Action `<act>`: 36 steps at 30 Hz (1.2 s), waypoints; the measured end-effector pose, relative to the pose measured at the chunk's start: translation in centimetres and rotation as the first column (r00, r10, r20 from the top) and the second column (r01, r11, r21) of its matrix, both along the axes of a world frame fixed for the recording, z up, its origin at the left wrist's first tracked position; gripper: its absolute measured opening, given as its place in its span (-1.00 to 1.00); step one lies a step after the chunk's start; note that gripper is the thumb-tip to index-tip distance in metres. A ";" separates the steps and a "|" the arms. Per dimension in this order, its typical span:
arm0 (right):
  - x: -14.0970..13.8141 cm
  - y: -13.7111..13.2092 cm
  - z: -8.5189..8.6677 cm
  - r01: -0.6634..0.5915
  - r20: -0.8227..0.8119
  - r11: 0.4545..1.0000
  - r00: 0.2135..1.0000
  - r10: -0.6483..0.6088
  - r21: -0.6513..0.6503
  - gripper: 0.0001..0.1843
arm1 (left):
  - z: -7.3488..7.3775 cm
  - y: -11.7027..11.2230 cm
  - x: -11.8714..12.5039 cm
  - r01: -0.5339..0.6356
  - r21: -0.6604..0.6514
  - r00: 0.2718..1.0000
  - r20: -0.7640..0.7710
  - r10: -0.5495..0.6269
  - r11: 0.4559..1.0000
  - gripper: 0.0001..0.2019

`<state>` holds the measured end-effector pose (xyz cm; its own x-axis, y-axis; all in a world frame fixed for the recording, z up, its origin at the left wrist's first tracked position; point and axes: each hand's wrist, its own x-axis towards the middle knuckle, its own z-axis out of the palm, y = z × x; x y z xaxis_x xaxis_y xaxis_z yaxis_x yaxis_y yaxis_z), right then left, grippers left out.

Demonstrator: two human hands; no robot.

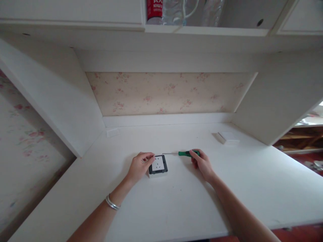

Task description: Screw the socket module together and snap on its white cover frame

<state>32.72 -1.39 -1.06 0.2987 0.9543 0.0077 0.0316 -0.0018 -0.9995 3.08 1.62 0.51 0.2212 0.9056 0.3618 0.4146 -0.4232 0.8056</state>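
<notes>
My right hand (202,163) is wrapped round the green handle of a screwdriver (185,153). Its thin metal shaft points left, and the tip is near the top edge of a wall socket (158,164). This socket has a white face in a dark frame, set on a white box base, and lies face up on the desk. At its upper left corner, the thumb and forefinger of my left hand (138,165) are pinched together. Whatever is between those fingertips is too small to make out. A silver bangle (112,202) circles my left wrist.
A small white box (228,138) lies at the back right of the white desk (141,215). At the back left is a flat white piece (112,132). Side panels flank the desk, and an overhead shelf (207,31) holds clear plastic bottles (173,13) and a red-labelled item (154,9).
</notes>
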 end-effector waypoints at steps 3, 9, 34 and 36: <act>0.1 0.0 0.0 0.007 0.008 1.000 1.000 -0.006 -0.006 -0.55 | 0.8 -0.2 1.0 0.037 0.020 0.999 -0.031 -0.037 0.999 -0.80; 0.1 0.0 0.2 0.005 0.009 1.000 1.000 -0.005 -0.015 -0.54 | 1.1 0.2 2.9 0.137 0.161 0.978 -0.182 -0.107 0.977 -0.89; 0.1 -0.1 0.4 -0.025 -0.002 0.999 1.000 0.025 -0.020 -0.53 | 0.9 0.2 3.7 0.229 0.241 0.913 -0.388 -0.122 0.943 -0.84; 0.1 -0.1 0.4 -0.027 0.004 0.999 1.000 0.027 -0.019 -0.53 | 1.0 0.1 3.7 0.233 0.251 0.911 -0.394 -0.120 0.940 -0.83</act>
<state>32.83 -1.50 -0.62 0.2724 0.9621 -0.0096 0.0359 -0.0201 -0.9992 6.81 1.68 1.49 0.5354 0.7082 0.4602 0.5535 -0.7057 0.4422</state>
